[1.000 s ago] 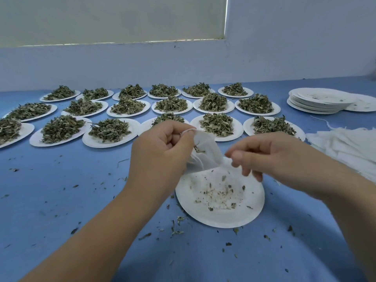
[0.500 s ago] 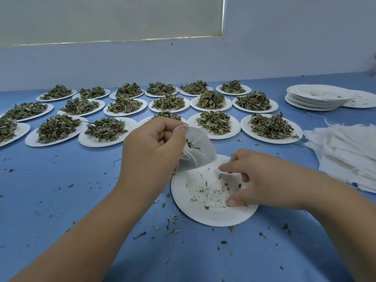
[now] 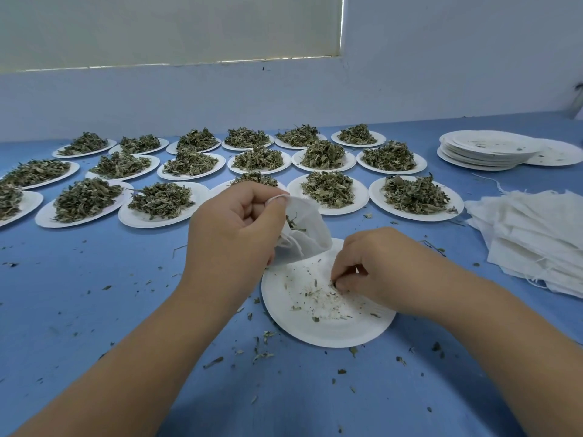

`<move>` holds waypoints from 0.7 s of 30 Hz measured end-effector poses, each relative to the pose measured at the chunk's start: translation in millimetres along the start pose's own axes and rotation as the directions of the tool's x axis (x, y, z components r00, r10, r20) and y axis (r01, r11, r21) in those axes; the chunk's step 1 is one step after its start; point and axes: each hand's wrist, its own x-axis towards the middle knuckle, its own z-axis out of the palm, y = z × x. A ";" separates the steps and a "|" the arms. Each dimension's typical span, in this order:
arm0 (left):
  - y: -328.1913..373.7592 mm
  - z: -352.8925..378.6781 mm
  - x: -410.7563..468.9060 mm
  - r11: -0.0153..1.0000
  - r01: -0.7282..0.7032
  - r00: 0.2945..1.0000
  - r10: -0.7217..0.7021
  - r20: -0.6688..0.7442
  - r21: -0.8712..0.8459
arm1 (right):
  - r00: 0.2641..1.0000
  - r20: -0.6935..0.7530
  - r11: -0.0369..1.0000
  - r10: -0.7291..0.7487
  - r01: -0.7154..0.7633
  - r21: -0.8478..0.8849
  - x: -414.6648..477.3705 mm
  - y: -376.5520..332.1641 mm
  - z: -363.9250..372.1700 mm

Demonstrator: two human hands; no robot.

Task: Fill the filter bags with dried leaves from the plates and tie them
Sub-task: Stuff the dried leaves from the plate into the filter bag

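The left hand grips a white fabric filter bag holding dried leaves; the right hand pinches leaf crumbs on the lower-centre round white paper plate.

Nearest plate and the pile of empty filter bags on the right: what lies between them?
Head view: only blue table with a few leaf crumbs between the plate and the pile; the right forearm hides the near part.

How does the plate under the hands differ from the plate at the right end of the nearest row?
The near plate holds only leaf scraps; the right-end plate carries a heap of dried leaves. The right hand pinches scraps on the near plate, and the filter bag in the left hand overhangs its far edge; nothing touches the right-end plate. Both are white round plates.
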 end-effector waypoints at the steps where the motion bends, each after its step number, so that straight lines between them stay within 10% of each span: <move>1: -0.2 -0.1 -0.1 1.000 -0.001 1.000 0.001 0.002 0.001 | 1.000 -0.002 1.000 -0.004 0.004 -0.004 -0.4 -1.1 -0.2; 10: -0.6 0.8 -0.5 1.000 0.006 1.000 -0.006 0.008 -0.005 | 0.994 -0.036 0.985 -0.105 0.099 -0.144 -2.1 -6.6 2.9; 21: 1.3 5.0 -4.3 0.997 -0.036 0.998 0.033 0.048 0.073 | 0.913 -0.403 0.745 -0.070 0.316 0.588 -16.5 -9.4 -27.9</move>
